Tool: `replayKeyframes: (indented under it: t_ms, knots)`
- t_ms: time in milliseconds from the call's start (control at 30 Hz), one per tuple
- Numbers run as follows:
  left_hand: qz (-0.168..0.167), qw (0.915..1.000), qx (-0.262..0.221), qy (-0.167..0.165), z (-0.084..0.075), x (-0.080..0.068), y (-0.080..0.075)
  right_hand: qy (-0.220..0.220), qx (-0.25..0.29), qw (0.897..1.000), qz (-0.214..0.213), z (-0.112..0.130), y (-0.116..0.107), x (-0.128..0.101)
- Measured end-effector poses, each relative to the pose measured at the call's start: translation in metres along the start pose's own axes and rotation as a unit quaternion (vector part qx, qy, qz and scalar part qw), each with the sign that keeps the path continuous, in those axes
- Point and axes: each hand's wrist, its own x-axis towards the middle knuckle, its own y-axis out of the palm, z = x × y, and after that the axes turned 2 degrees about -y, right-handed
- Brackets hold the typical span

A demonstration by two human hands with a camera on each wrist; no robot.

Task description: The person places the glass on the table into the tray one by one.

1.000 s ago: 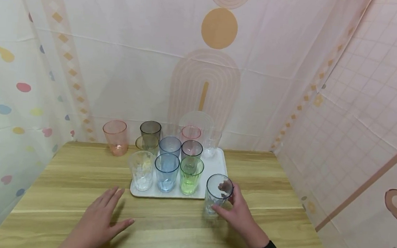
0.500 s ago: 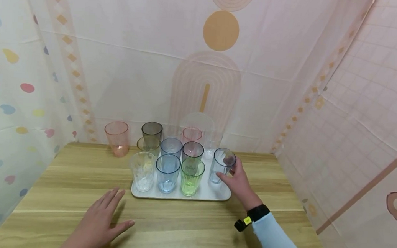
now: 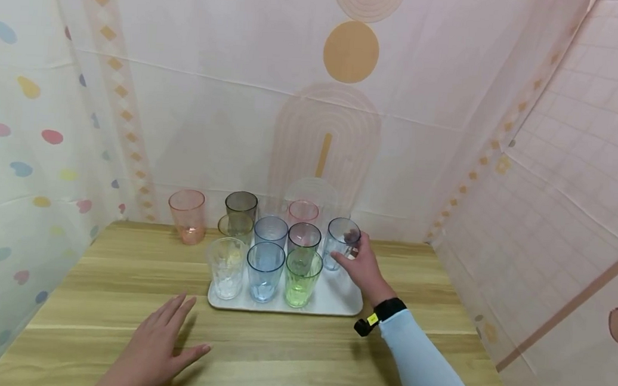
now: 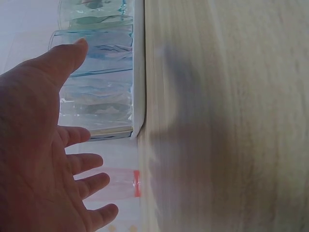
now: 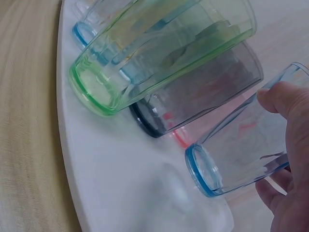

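Observation:
My right hand [image 3: 364, 268] grips a pale blue drinking glass [image 3: 335, 251], thumb on the near side and fingers round the far side. It stands upright over the right part of a white tray [image 3: 336, 296]; in the right wrist view its blue base [image 5: 205, 169] is close over the tray. Beside it on the tray are a green glass [image 3: 301, 282], a blue glass [image 3: 264, 276] and a purplish glass [image 3: 304, 234]. A clear glass [image 3: 226, 277] fills the front left corner. My left hand [image 3: 153, 343] holds nothing, its fingers spread low over the table in front of the tray.
An orange-pink glass [image 3: 187, 217] stands on the wooden table [image 3: 254, 356] left of the tray. Farther back on the tray are a dark grey glass [image 3: 241, 200], a pink-rimmed glass [image 3: 303, 210] and several others. Patterned curtains [image 3: 212, 120] close in the back and sides.
My right hand has carried the pale blue glass from the tray's front right corner back over the tray, beside the purplish glass. My left hand stays in place. The head view has shifted slightly.

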Motion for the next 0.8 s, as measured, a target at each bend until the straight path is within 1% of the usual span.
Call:
replayKeyframes:
  t_ms: [167, 233, 400, 567, 800]
  knots:
    - [0.009, 0.9999, 0.001, -0.009, 0.000, -0.001, 0.001, 0.008, 0.013, 1.000, 0.009, -0.011, 0.005, 0.002]
    - [0.007, 0.9999, 0.003, -0.008, 0.000, -0.001, 0.001, 0.011, 0.013, 1.000, 0.014, -0.014, 0.007, 0.002]
    - [-0.002, 0.9999, 0.011, 0.001, -0.002, 0.001, -0.001, 0.019, 0.002, 1.000, 0.020, -0.017, 0.011, 0.002]
    - [-0.003, 0.9999, 0.012, 0.003, -0.002, 0.002, -0.002, 0.028, -0.006, 0.999, 0.019, -0.018, 0.012, 0.002]
    - [0.000, 0.9999, 0.012, -0.001, -0.001, 0.001, -0.002, 0.028, -0.012, 0.999, 0.020, -0.019, 0.012, 0.002]
